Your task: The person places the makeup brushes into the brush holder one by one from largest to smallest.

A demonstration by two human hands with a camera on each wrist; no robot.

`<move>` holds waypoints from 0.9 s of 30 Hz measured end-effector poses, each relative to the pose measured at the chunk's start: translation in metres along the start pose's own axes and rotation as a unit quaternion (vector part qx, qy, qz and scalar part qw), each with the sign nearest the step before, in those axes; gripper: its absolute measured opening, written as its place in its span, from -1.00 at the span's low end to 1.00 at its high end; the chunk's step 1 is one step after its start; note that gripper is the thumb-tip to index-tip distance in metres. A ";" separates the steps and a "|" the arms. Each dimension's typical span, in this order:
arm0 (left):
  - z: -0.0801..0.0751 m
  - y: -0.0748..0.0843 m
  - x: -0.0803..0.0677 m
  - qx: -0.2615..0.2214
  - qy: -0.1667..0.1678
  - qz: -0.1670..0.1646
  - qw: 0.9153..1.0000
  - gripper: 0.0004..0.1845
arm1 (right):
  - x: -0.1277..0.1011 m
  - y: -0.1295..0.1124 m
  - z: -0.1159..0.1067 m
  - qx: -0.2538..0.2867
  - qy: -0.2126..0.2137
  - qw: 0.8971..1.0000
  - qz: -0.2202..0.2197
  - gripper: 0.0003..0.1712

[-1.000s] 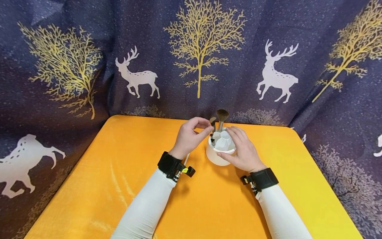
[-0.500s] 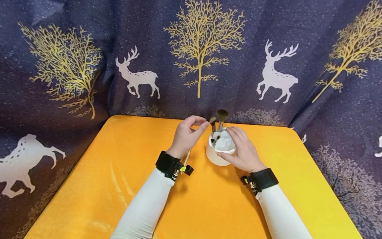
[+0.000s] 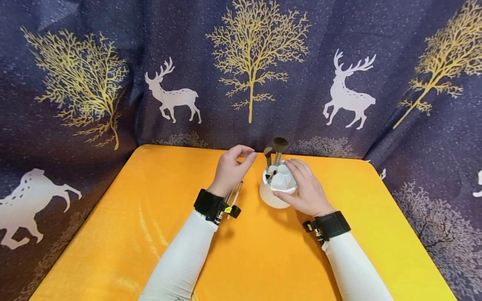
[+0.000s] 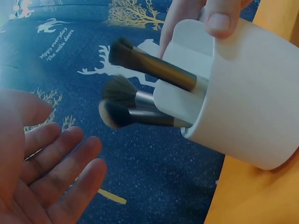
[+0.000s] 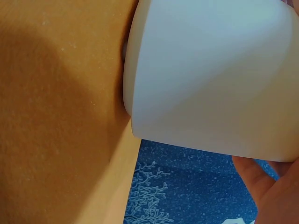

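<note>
On the orange worktop (image 3: 150, 234), loose brushes (image 3: 235, 193) lie under the left wrist. The right hand (image 3: 305, 188) cups the white holder (image 3: 273, 196), fingers curled round its rim. Beyond, the left hand (image 3: 229, 171), empty with fingers relaxed, has drawn back from the standing brushes (image 3: 276, 152), so that brush now looks placed.

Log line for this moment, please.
left hand: open, empty, beside holder | right hand: grips white brush holder | three brushes in holder | two brushes on table
</note>
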State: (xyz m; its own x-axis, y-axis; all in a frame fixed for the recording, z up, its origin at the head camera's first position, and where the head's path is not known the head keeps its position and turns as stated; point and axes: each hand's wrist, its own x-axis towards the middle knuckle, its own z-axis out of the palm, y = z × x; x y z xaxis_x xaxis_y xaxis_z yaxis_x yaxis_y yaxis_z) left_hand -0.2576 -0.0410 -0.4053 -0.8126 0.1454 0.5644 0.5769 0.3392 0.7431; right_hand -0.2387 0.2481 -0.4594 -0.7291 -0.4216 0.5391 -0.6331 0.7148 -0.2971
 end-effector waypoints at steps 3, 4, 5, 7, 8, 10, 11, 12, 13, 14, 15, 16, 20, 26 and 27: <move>-0.001 -0.003 0.001 0.001 0.001 -0.008 1.000 -0.78 | 0.000 -0.001 0.000 0.003 0.001 1.000 -0.001 0.18; -0.001 -0.003 0.001 0.000 0.001 -0.012 1.000 -0.79 | 0.001 -0.001 0.000 0.004 0.001 1.000 -0.001 0.18; -0.002 -0.003 0.001 0.001 0.000 -0.015 1.000 -0.79 | 0.001 -0.001 0.000 0.005 0.001 1.000 -0.001 0.17; -0.003 -0.005 0.002 0.000 -0.002 -0.021 1.000 -0.79 | 0.001 -0.001 0.000 0.007 0.002 1.000 -0.001 0.17; -0.004 -0.006 0.002 0.000 -0.004 -0.025 1.000 -0.79 | 0.001 -0.001 0.000 0.007 0.003 1.000 -0.001 0.17; -0.005 -0.007 0.002 0.001 -0.006 -0.032 0.999 -0.79 | 0.000 -0.001 0.000 0.006 0.002 1.000 0.000 0.18; -0.006 -0.008 0.002 0.002 -0.007 -0.034 0.999 -0.79 | 0.000 -0.001 0.000 0.005 0.002 1.000 0.000 0.18; -0.006 -0.009 0.001 0.004 -0.007 -0.037 0.999 -0.79 | 0.000 -0.001 0.001 0.004 0.001 1.000 0.000 0.18; -0.007 -0.011 0.001 0.005 -0.006 -0.040 0.999 -0.79 | 0.001 0.000 0.001 0.003 0.001 1.000 0.001 0.19; -0.007 -0.012 0.001 0.006 -0.006 -0.042 0.999 -0.79 | 0.001 0.000 0.001 0.002 0.000 1.000 0.001 0.19; -0.008 -0.013 0.000 0.006 -0.004 -0.045 0.999 -0.79 | 0.001 0.000 0.001 0.002 -0.001 1.000 0.000 0.19; -0.008 -0.015 0.000 0.006 -0.004 -0.048 0.999 -0.79 | 0.001 0.000 0.001 0.002 -0.002 1.000 0.000 0.19; -0.009 -0.019 0.000 0.006 -0.004 -0.059 0.998 -0.80 | 0.001 -0.001 0.000 0.004 -0.003 1.000 -0.004 0.19; -0.011 -0.026 0.001 0.030 -0.009 -0.066 0.997 -0.80 | 0.001 -0.001 -0.002 0.002 -0.002 1.000 -0.007 0.14; -0.011 -0.027 0.002 0.037 -0.012 -0.068 0.997 -0.80 | 0.001 -0.001 -0.002 0.000 -0.002 1.000 -0.007 0.13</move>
State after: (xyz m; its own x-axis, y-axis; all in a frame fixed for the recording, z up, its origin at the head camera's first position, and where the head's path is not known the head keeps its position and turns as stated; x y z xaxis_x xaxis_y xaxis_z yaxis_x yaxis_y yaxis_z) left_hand -0.2737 -0.0606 -0.4206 -0.8849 0.1148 0.4513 0.4544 0.4255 0.7826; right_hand -0.2379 0.2482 -0.4573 -0.7217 -0.4334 0.5397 -0.6428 0.7089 -0.2904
